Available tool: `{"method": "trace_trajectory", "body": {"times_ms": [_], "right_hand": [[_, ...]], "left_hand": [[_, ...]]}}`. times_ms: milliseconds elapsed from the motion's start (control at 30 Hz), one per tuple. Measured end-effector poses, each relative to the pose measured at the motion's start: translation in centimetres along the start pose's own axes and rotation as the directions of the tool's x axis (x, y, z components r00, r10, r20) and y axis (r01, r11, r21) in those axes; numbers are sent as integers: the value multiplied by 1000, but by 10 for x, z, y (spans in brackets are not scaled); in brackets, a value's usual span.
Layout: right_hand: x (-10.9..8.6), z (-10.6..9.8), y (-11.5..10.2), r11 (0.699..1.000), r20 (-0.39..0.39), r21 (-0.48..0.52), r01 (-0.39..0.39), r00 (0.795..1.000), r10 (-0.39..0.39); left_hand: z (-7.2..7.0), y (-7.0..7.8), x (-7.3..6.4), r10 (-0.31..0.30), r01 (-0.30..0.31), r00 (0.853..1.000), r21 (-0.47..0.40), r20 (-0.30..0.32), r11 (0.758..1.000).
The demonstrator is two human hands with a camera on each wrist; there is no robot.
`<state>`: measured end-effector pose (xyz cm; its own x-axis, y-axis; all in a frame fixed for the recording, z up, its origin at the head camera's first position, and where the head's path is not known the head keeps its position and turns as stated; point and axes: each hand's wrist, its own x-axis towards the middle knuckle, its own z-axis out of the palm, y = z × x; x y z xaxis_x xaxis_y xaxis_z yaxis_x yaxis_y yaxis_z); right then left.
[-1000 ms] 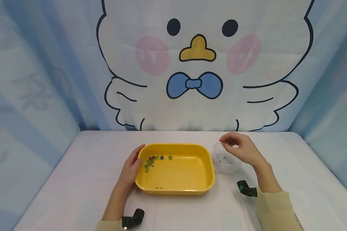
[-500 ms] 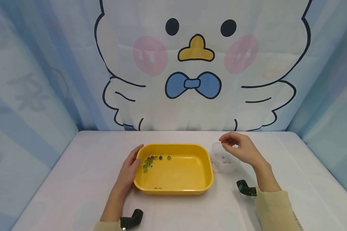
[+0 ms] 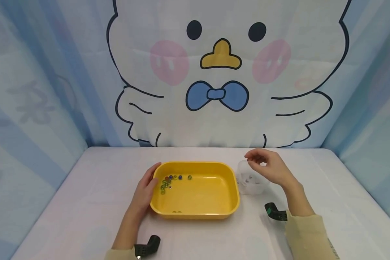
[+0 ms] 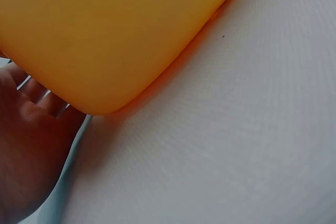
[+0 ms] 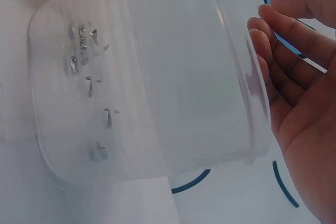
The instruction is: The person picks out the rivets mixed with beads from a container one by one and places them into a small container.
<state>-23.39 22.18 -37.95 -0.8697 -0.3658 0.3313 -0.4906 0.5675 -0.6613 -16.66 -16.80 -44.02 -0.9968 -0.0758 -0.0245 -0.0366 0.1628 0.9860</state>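
A yellow tray (image 3: 201,195) lies on the table, with glass marbles (image 3: 165,183) gathered mostly at its left end: green, blue and red ones. My left hand (image 3: 144,187) holds the tray's left side, thumb over the rim; in the left wrist view its fingers go behind the tray wall. To the right of the tray stands a clear plastic tub (image 3: 251,186) with small clear shiny pieces (image 5: 89,85) at its bottom. Over the tub's rim is my right hand (image 3: 269,168), fingers curled, thumb and index fingertips together. Nothing shows between those fingertips.
A white cloth covers the table (image 3: 117,173). Behind it hangs a curtain (image 3: 214,126) with a cartoon figure, and blue-patterned curtains close off both sides. Black wrist cameras (image 3: 276,212) sit on both wrists beside beige sleeves.
The head view has shifted slightly, moving the scene a little to the left. Both hands stay where they were, at the tray and over the tub.
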Motion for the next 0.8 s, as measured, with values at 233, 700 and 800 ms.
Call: {"method": "trace_trajectory", "body": {"times_ms": [233, 700, 800], "right_hand": [[3, 1, -8, 1000, 17, -3, -14, 1000, 14], [22, 5, -29, 995, 69, 27, 91, 993, -93], [25, 7, -32, 994, 83, 45, 97, 991, -101]], "left_hand": [[0, 0, -1, 10, -10, 1000, 6, 6, 1000], [-1, 0, 0, -6, 6, 1000, 0, 11, 1000], [-1, 0, 0, -5, 5, 1000, 1, 12, 1000]]}}
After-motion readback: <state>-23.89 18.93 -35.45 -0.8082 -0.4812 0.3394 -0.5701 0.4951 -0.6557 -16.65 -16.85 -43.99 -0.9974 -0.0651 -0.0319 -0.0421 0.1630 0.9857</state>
